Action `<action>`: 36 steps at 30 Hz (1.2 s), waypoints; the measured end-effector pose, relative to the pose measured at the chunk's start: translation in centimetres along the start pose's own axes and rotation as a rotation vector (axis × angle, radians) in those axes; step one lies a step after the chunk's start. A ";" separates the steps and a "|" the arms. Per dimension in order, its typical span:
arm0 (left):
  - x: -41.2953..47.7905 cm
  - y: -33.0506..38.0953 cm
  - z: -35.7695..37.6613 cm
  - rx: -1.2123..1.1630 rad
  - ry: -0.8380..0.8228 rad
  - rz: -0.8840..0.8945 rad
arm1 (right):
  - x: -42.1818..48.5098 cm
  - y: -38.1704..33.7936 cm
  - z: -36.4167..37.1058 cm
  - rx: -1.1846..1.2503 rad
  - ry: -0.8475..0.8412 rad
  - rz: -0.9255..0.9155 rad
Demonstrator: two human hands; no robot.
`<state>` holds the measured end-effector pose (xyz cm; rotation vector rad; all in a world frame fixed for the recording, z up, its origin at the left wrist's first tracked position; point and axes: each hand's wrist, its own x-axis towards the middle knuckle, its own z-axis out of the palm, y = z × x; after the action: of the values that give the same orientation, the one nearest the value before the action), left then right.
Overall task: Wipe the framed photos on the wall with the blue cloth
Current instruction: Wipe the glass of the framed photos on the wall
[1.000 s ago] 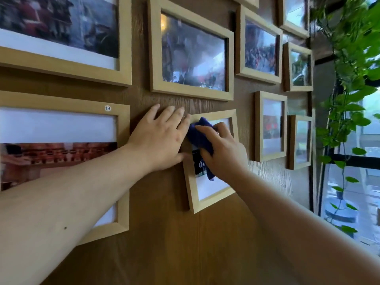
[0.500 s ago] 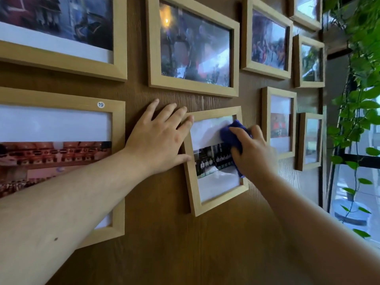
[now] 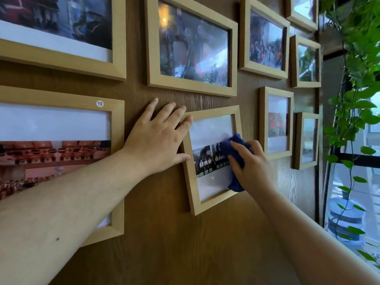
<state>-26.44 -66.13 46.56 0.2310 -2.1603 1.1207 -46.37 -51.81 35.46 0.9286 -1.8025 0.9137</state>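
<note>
Cloth [image 3: 234, 153], blue, bunched under the right hand [image 3: 251, 167]: a second ago at the upper left of the small tilted frame [image 3: 211, 159], half a second ago at its upper right, now at the middle and lower right of the glass. Meaning, as a judgement: the top band of this pane is covered, the lower white band is in progress, and the frame's wooden border may remain.

Right fingers [image 3: 236, 148]: curled and pressed on the cloth, holding it flat to the glass.

Left hand [image 3: 157, 140]: unchanged in place, flat on the wood wall [image 3: 164, 233], fingers spread, tips and thumb touching the left edge of the small frame, apparently steadying it. The frame hangs crooked, leaning to the left.

Other items: large frame marked 19 [image 3: 61, 112] at middle left, partly behind the left forearm; large frame [image 3: 192, 46] at upper centre, just above the small one; another at upper left; a column of smaller frames [image 3: 276, 122] at middle right, just beside the wiping hand.

Leafy vine [image 3: 357, 89]: far right edge, near the outermost frames; likely to brush the arm there. Water jug [image 3: 345, 221] stands below it, lower right, by the window.

Obstruction: none on the pane itself; the left fingertips cover the frame's left rail.
</note>
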 end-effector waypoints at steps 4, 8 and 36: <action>-0.1 0.1 -0.1 -0.001 -0.003 -0.004 | -2.7 -2.8 0.5 0.106 -0.088 -0.157; -0.1 0.0 -0.1 0.001 -0.001 0.001 | -4.7 -2.9 0.4 0.104 -0.160 -0.327; -0.2 0.7 -0.6 -0.010 -0.084 -0.040 | -4.5 2.7 -1.8 -0.155 -0.244 -0.202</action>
<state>-26.28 -65.23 46.23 0.3209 -2.2247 1.0947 -46.55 -48.05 31.37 1.1366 -1.9108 0.5443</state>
